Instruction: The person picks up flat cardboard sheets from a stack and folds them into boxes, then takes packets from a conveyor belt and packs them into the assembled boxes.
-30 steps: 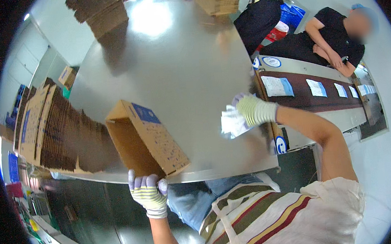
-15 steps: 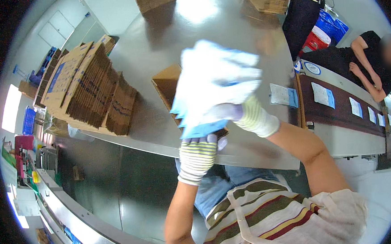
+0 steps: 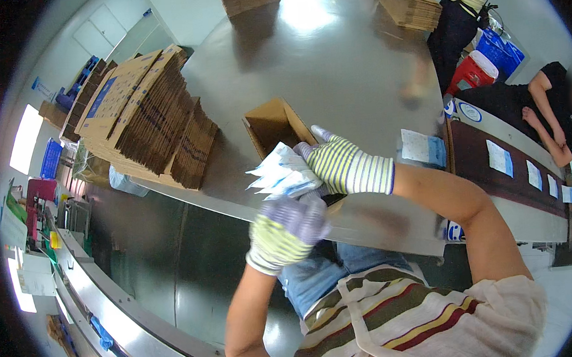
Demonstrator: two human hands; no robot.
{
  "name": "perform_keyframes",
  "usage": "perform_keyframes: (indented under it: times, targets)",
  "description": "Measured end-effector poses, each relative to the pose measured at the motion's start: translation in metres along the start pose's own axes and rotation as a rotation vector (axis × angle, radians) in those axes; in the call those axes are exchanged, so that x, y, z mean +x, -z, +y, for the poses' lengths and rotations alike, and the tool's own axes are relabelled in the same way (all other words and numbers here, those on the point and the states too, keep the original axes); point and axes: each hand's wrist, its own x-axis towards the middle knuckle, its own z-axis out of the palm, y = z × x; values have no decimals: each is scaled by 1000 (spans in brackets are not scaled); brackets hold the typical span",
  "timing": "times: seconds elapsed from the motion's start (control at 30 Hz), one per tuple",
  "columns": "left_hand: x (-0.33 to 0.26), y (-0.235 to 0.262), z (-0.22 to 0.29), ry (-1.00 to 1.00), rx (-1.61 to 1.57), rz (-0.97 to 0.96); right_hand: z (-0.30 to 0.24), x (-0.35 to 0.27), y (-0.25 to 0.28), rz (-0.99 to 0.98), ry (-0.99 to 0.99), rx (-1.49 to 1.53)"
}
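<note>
The person's right hand in a striped glove is closed on a bundle of white and blue packets, holding it in the air just above the near edge of the steel table. The bundle fans out to the left from this hand, so its long axis runs left to right. The left hand, also gloved, is just below the bundle; its fingers are curled, but whether they pinch the packets cannot be told from this view. How many packets are in the bundle is also not clear.

One open cardboard box stands directly behind the bundle, farther from the body, its opening tilted toward the person. The right hand is nearer to it.

To the left lies one big stack of flattened cartons. Two more stacks are at the far end. One loose packet lies at the right, and five are on the brown conveyor.
</note>
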Motion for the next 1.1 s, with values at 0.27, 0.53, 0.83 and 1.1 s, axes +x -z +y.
perform_keyframes:
  times: [0.27, 0.53, 0.83, 1.1]
  targets:
    - [77, -50, -95, 522, -395, -738, -8, -10, 18, -88, 79, -141]
    - [74, -143, -84, 214, -242, -1352, -31, -86, -9, 421, 280, -297]
    - [76, -112, -58, 65, -388, -1367, -35, -75, -54, 497, 97, -256]
    - [72, -68, -16, 263, -190, -911, -15, -104, -34, 894, 303, -207]
